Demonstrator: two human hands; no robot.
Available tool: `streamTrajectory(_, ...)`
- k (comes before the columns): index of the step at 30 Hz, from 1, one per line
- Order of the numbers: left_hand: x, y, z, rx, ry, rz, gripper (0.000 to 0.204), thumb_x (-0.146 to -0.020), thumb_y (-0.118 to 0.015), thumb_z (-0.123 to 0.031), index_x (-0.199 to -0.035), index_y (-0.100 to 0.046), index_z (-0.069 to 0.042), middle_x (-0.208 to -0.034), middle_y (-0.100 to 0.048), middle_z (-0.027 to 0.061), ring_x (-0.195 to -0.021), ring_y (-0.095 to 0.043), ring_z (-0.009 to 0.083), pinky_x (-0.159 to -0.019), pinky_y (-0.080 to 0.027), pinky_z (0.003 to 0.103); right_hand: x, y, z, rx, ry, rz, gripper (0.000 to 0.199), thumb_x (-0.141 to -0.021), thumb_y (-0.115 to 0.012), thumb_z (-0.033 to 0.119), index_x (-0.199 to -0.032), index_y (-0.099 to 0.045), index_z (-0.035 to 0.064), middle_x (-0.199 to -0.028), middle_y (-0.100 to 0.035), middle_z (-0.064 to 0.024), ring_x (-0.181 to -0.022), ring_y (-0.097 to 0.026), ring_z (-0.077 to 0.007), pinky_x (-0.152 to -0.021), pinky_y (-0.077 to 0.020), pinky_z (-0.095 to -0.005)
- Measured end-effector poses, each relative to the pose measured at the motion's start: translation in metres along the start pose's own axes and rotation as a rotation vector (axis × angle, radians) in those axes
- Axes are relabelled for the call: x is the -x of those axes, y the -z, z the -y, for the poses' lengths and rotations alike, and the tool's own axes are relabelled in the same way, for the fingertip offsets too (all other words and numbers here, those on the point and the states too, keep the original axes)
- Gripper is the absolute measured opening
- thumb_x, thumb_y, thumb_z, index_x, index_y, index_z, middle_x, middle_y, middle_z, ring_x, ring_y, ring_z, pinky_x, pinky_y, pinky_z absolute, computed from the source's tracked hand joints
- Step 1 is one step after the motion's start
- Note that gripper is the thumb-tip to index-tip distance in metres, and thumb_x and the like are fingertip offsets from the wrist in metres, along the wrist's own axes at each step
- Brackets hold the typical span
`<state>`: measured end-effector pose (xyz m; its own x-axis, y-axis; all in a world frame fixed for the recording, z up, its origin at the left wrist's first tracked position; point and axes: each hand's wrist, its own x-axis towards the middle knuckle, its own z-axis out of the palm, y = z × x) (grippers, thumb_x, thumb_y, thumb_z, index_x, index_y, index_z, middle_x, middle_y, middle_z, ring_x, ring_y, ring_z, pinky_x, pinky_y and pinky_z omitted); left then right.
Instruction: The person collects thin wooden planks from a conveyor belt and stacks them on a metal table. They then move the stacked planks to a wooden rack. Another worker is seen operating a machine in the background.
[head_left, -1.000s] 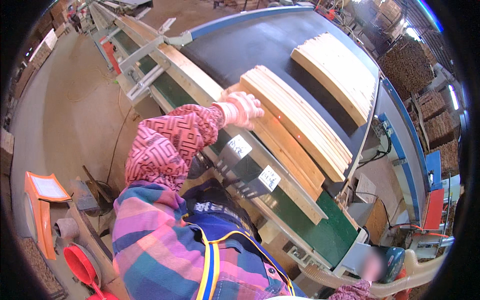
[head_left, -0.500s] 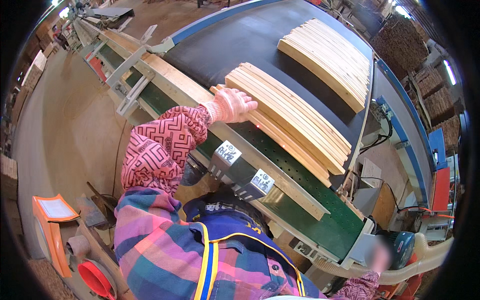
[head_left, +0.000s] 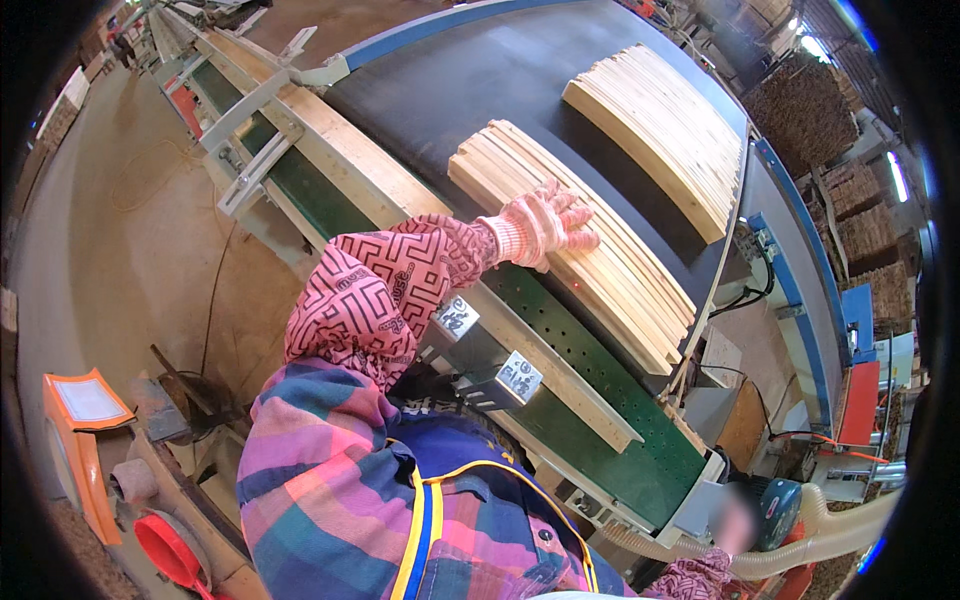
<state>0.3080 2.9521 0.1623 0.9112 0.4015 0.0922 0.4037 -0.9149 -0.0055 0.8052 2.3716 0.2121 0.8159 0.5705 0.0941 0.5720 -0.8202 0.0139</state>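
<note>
guiding remotely, i'd press evenly, left hand (head_left: 547,228) spread over wooden strips (head_left: 625,280) beyond the green belt (head_left: 655,455); blurred right hand (head_left: 734,525): grip i cannot tell.

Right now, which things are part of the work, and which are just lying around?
In use, it seems:
near planks, under the left hand
far planks
black belt
green belt

Probably just around:
red scoop-like thing
orange stand
back piles
</note>
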Motion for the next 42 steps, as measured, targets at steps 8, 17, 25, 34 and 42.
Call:
streamTrajectory(8, -0.042, -0.003, 0.015, -0.004, 0.114, -0.002, 0.08, -0.076, -0.075, -0.041, -0.146, -0.037, -0.03, -0.156, -0.029, 0.0104, -0.143, -0.027, 0.035, -0.117, -0.018, 0.055, -0.006, -0.009, -0.02, 0.006, -0.093, 0.06, 0.028, -0.093, -0.061, 0.032, -0.105, -0.067, 0.0072, -0.094, -0.069, -0.0127, -0.084, -0.066, -0.0255, -0.075, -0.0514, -0.0381)
streamTrajectory(17, -0.051, 0.004, 0.022, 0.002, 0.06, 0.071, 0.083, -0.078, -0.073, -0.043, -0.149, -0.032, -0.028, -0.158, -0.025, 0.012, -0.146, -0.021, 0.0322, -0.119, -0.014, 0.05, -0.008, -0.016, -0.02, 0.425, 0.076, -0.016, 0.033, -0.095, -0.053, 0.04, -0.109, -0.067, 0.0135, -0.093, -0.067, -0.0094, -0.082, -0.065, -0.025, -0.071, -0.0531, -0.0382)
streamTrajectory(25, 0.033, 0.047, 0.022, 0.155, 0.191, -0.25, 0.074, -0.079, -0.071, -0.042, -0.143, -0.04, -0.021, -0.148, -0.039, 0.0138, -0.14, -0.032, 0.0338, -0.115, -0.028, 0.043, -0.029, -0.01, 0.04, 0.302, -0.394, 0.042, 0.046, -0.095, -0.044, 0.038, -0.094, -0.066, -0.0022, -0.099, -0.065, -0.0244, -0.096, -0.06, -0.0418, -0.081, -0.0474, -0.0461)
streamTrajectory(34, 0.121, 0.005, 0.068, 0.136, 0.677, 0.1, 0.031, -0.085, -0.064, -0.032, -0.112, -0.069, -0.018, -0.112, -0.066, 0.0071, -0.114, -0.057, 0.0258, -0.1, -0.046, 0.036, -0.025, 0.026, 0.079, 0.303, -0.263, 0.046, 0.052, -0.091, -0.046, 0.045, -0.11, -0.063, -0.0003, -0.113, -0.064, -0.023, -0.103, -0.06, -0.0415, -0.088, -0.0461, -0.0466)
streamTrajectory(42, 0.156, -0.008, 0.03, 0.159, 0.486, -0.86, 0.025, -0.08, -0.066, -0.006, -0.105, -0.069, -0.008, -0.105, -0.067, 0.0119, -0.102, -0.063, 0.0298, -0.091, -0.051, 0.039, 0.023, 0.042, 0.438, -1.171, 0.407, 0.6, 0.036, -0.098, -0.055, 0.03, -0.118, -0.066, 0.0021, -0.091, -0.067, -0.0037, -0.072, -0.056, -0.0075, -0.066, -0.0449, -0.0223)
